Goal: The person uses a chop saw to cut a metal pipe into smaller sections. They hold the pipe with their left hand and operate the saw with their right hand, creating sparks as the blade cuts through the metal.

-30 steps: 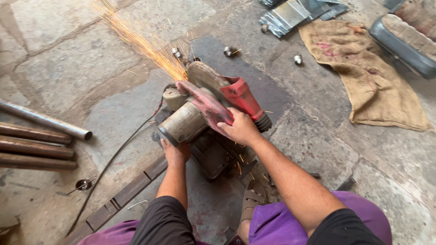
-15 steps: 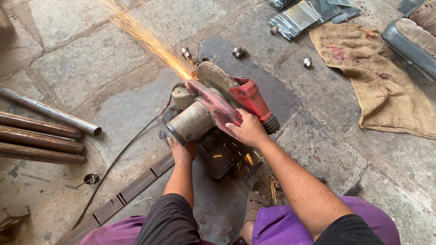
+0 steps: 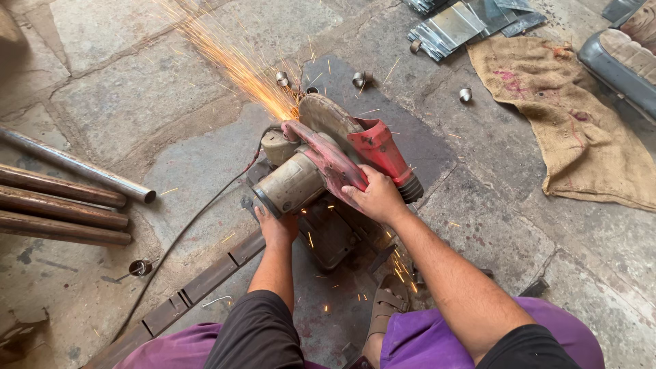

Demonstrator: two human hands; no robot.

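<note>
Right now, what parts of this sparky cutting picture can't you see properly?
- Head view: the metal piece being cut is hidden under the red and grey chop saw.
- The left hand's fingers are tucked beneath the saw's grey motor housing.
- The cutting disc is covered by its rounded guard and the orange sparks.
- The long rusty pipes are cut off by the left edge.
- The right hand covers the handle.

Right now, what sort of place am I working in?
Likely a metal fabrication yard with a stone floor: a chop saw throws sparks, steel pipes lie alongside, and cut metal rings are scattered about.
</note>
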